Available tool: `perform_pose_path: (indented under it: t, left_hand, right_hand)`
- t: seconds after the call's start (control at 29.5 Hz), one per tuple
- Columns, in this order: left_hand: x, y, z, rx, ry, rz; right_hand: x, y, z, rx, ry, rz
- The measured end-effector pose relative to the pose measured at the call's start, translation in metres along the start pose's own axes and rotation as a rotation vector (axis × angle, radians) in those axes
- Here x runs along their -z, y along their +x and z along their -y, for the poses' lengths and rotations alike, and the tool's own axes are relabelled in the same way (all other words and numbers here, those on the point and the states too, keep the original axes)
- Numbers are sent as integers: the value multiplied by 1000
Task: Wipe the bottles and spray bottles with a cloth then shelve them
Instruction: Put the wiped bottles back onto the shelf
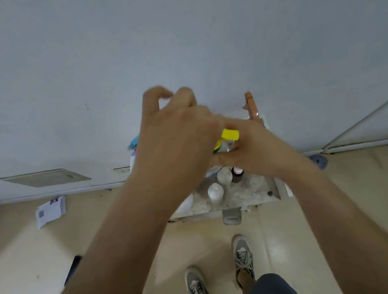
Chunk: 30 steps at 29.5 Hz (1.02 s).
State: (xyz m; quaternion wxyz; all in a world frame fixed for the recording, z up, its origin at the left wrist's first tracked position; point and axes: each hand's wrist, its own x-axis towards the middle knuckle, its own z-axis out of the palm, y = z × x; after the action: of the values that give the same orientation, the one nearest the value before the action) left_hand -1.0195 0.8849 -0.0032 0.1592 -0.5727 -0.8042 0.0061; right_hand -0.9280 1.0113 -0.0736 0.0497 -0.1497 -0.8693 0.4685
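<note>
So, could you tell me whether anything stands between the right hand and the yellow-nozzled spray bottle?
Nothing visible does: the right hand holds the spray bottle under its yellow nozzle. The left hand overlaps it.

papers (pixel 50 211) (by the wall) and grey sneakers (pixel 243 255).

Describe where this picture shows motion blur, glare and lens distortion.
Head view: motion blur smears the left hand; the yellow-topped spray bottle looks sharper; soft glare lies on the floor; wide-angle distortion bows the skirting.
</note>
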Motion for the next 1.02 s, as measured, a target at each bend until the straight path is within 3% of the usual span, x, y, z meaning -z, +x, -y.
perform_pose_path:
  t: [0.1,0.17,0.3,0.41,0.51,0.64,0.78,0.88,1.02]
  left_hand:
    - [2,18,12,-121,-25,-178]
    - [-3,34,14,-162,-58,-241]
    - [-34,41,-1,25,-213,-470]
    - [-54,28,-22,195,-508,-573]
    - [-72,19,-32,324,-640,-410]
    - [-124,29,-30,525,-671,148]
    - [-171,48,-28,560,-525,502]
    - [-192,56,-25,547,-485,652]
    - [-203,58,-21,551,-405,669]
  right_hand:
    - [31,5,19,6,15,-7]
    - [43,10,22,38,-38,-103]
    - [56,19,18,62,-153,-279]
    - [63,30,8,62,-332,-295]
    - [65,45,-16,-85,-298,-359]
    - [43,56,-44,-179,-377,-321]
    - [22,68,-57,-228,-533,-238]
    - [14,75,-58,-269,-561,-190]
    - [-4,78,-67,-281,-746,-115]
